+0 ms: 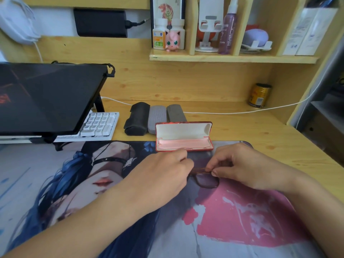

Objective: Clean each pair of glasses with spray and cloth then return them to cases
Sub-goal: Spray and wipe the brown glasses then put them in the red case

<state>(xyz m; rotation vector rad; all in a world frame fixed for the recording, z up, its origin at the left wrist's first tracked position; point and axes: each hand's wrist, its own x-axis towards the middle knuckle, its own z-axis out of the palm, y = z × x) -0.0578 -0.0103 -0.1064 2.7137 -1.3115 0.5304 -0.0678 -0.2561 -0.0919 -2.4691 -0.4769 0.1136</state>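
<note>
Holding a pair of brown-framed glasses (205,178) between them, the left hand (163,175) and right hand (247,167) meet just above the printed desk mat (242,220) at the middle of the view. The right hand's grip is a pinch, thumb and forefinger closed on the top rim of the frame near one lens; the left hand's grip is curled shut over the other end of the frame, its fingertips hidden, so how it holds that end cannot be told exactly. One lens hangs visible below the right thumb.

At 12 o'clock from the hands, just beyond them, a red glasses case (184,136) lies open on the mat's far edge, lid upright, pale lining showing. Behind it, toward 11 o'clock, three closed cases sit side by side and touching on the wooden counter (260,131): a black case (136,118), a light grey case (157,117) and a darker grey case (175,112). A purple spray bottle (228,28) stands upright on the shelf (232,57) at 1 o'clock, well apart from the hands.
</note>
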